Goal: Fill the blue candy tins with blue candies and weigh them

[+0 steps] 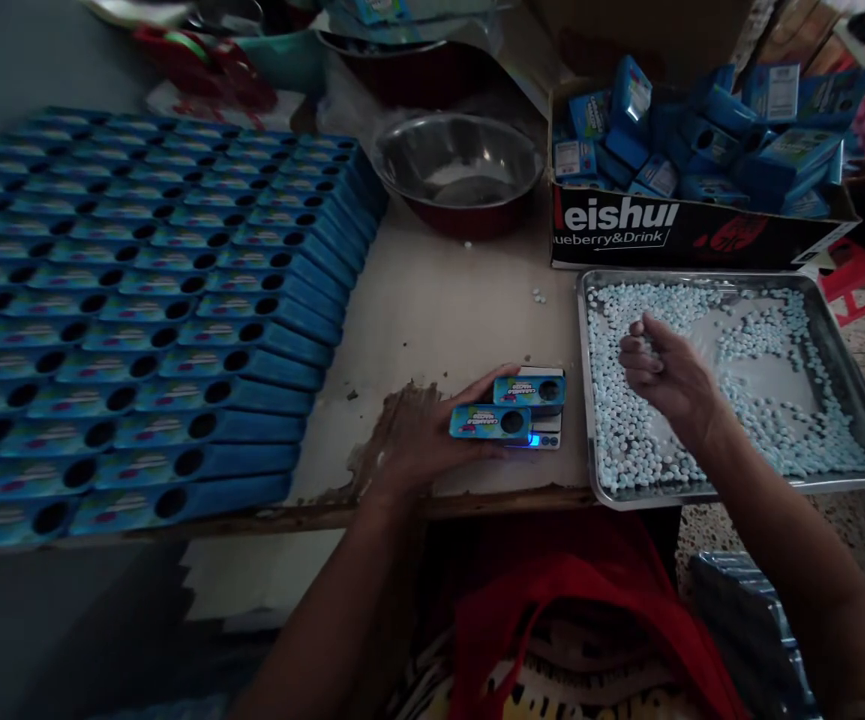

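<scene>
Two Caramelo boxes (481, 424) were clasped by left hand (424, 432), left of steel tray (588, 400).
Pale candies (648, 344) were clenched above it in right hand (664, 372).

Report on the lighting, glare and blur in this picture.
Head view: dim overall, murkiest at lower left; head view: blue glow from the lit display, pale reflections in the metal bowl; head view: print on the rows of blue boxes too soft to read.
</scene>
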### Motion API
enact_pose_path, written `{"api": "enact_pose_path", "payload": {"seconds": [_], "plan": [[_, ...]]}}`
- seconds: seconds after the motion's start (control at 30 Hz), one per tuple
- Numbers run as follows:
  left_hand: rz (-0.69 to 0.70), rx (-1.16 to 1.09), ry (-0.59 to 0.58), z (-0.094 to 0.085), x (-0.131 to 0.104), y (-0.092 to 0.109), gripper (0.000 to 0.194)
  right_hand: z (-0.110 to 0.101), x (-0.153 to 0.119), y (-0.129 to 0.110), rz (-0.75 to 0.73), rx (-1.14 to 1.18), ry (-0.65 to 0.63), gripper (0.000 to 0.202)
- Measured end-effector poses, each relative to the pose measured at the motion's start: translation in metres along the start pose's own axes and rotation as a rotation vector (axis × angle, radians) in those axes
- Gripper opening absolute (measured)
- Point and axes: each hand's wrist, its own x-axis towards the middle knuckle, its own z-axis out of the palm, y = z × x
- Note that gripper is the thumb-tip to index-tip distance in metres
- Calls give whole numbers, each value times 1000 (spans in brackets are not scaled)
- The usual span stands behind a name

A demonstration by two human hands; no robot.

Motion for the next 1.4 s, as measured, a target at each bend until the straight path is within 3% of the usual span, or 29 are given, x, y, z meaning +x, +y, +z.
{"api": "enact_pose_path", "payload": {"seconds": [0.17,0.27,0.37,0.47,0.53,0.6,0.73,0.87,1.07,1.23,1.4], "plan": [[113,-161,106,-28,-27,-33,90,76,-2,45,-301,-96,-91,43],[118,-291,238,-44,-48,-44,80,96,4,63,-464,-268,-58,53],[66,-311,386,-54,-58,-44,78,102,10,72,-519,-423,-19,54],[94,-253,596,-62,-42,-46,85,100,12,71,-543,-503,26,49],[195,-194,772,-65,-18,-50,87,99,12,68,-568,-532,60,47],[301,-157,838,-65,13,-56,89,99,12,64,-582,-554,79,47],[411,-173,685,-59,76,-64,94,101,11,66,-660,-624,38,52],[340,-231,517,-49,108,-75,96,98,12,76,-716,-805,20,55],[420,-174,461,-59,103,-91,122,88,17,81,-730,-773,-15,56],[488,-191,465,-73,95,-91,109,93,18,84,-727,-668,-25,56],[502,-177,488,-73,91,-85,99,99,14,79,-701,-539,15,53]]}}
